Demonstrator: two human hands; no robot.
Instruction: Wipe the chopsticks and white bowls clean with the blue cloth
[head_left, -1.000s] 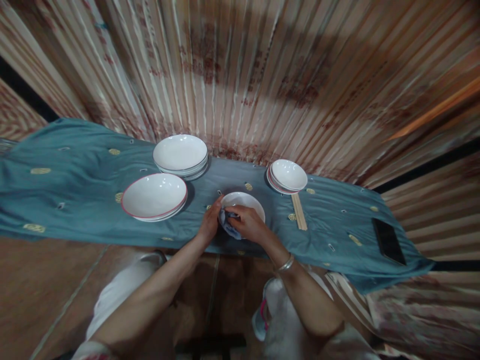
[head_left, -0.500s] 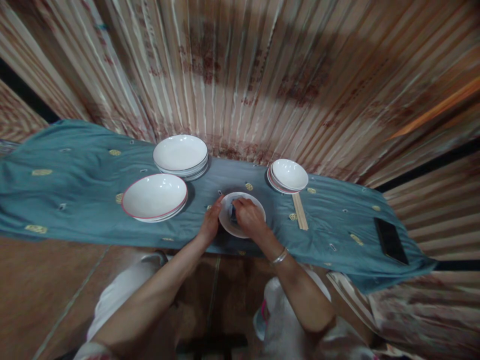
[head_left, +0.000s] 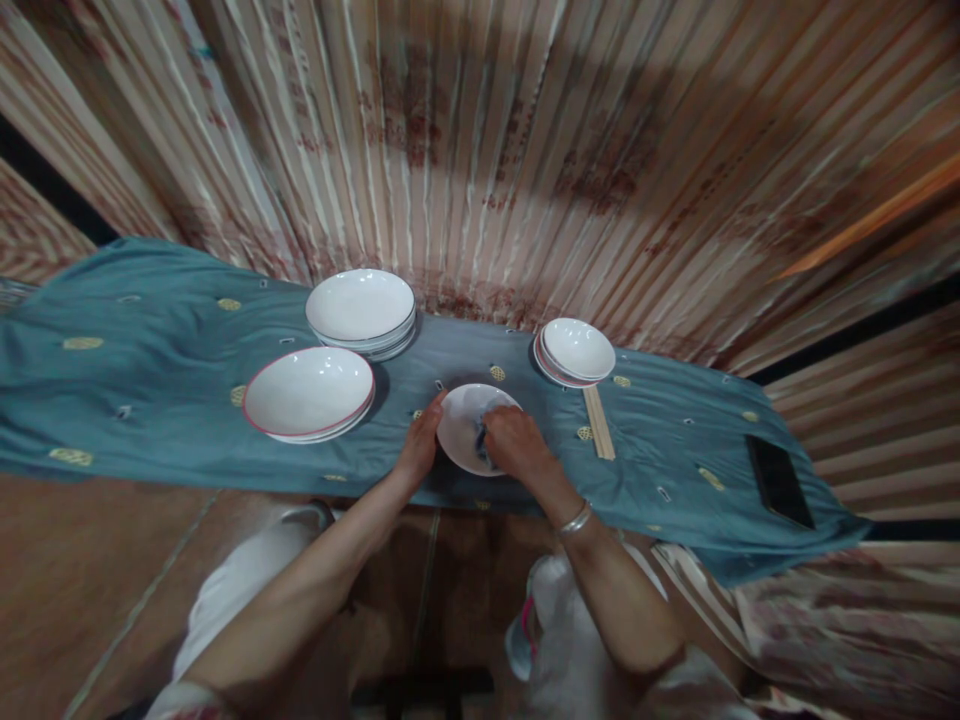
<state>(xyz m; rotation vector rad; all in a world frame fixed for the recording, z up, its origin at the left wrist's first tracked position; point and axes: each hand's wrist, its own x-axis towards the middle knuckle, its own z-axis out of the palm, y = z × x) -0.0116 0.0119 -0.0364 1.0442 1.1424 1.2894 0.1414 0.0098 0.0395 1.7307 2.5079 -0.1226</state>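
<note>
A small white bowl [head_left: 459, 432] rests near the front edge of the cloth-covered table. My left hand [head_left: 421, 440] grips its left rim, with the fingers on the outside. Inside the bowl, my right hand [head_left: 516, 440] is closed on a bluish-grey cloth [head_left: 481, 440], which shows below and left of the fingers against the bowl's inner wall. The right side of the bowl is partly hidden by that hand.
A stack of white plates [head_left: 361, 305] stands at the back left, with red-rimmed bowls [head_left: 309, 392] in front. Small bowls [head_left: 579, 347] are stacked at the back right beside wooden chopsticks [head_left: 599, 424]. A black phone [head_left: 778, 480] lies far right on the teal tablecloth [head_left: 165, 400].
My right hand has moved a little to the right with the cloth inside the bowl, uncovering more of its inside. My left hand stays at the rim.
</note>
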